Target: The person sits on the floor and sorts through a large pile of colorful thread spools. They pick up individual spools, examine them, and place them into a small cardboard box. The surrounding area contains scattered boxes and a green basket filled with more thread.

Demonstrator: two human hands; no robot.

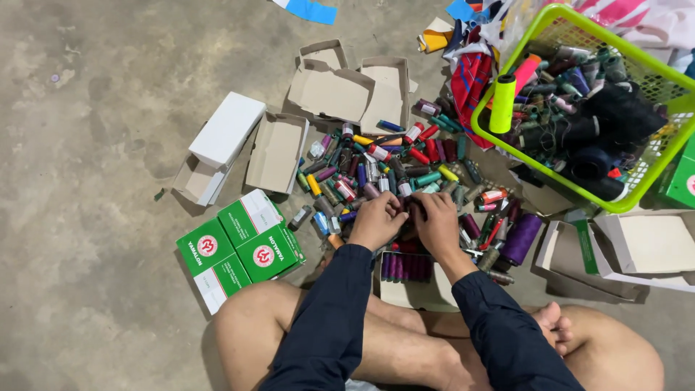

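Both the left hand [376, 221] and right hand [436, 223] pinch dark spools [407, 210] just above the open box [411, 279], and loose spools beside the knuckles could roll away if nudged.

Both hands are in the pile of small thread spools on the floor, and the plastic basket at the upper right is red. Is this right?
Not quite. The head view shows the plastic basket is lime green, not red. Both hands, left hand and right hand, are in the pile of small thread spools.
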